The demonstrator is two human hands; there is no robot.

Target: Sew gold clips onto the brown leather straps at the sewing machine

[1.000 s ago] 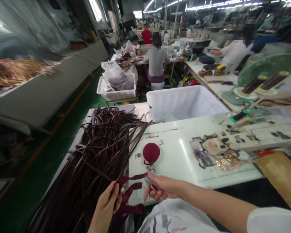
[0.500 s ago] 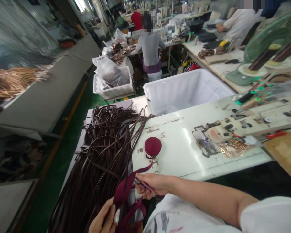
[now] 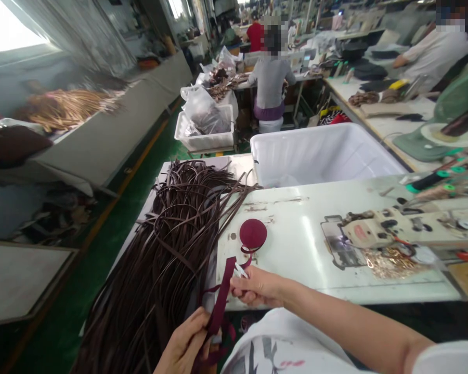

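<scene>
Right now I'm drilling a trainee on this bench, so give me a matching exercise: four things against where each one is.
Things:
1. maroon strip
2. dark brown straps
3. white bin
4. maroon disc

Places:
A. beyond the table's far edge
B. flat on the white table
C. heaped left of the table
D. between the left hand and right hand

Pairs: 1-D, 2-C, 3-A, 4-B

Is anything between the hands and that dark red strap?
No. The left hand and the right hand both already grip the maroon strap, with nothing visible between them and it.
</scene>
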